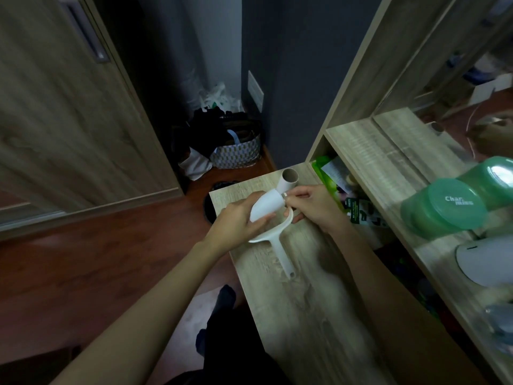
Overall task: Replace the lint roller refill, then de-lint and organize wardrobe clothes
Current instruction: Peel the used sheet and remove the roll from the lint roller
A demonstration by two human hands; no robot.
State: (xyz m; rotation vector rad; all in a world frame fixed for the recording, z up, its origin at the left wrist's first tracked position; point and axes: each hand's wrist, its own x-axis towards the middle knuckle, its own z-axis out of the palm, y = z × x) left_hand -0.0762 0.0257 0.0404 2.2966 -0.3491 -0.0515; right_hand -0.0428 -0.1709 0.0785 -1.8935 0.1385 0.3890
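- Holding, head view: left grip [238, 220] curled round the white refill [266, 207], just above the wooden surface [305, 301].
- Right grip [313, 207] pinches the lint roller [282, 252] at its curved frame tip, against the refill's far end; the roller's handle points toward the person.
- Cardboard core [289, 180] lies on the surface, just beyond the refill.
- Green container [444, 211] sits on the shelf [369, 151], right.

Tally reads one left hand [236, 220], one right hand [313, 207], one white refill roll [266, 208], one cardboard core [288, 180], one lint roller handle [280, 251], one woven basket [236, 154].
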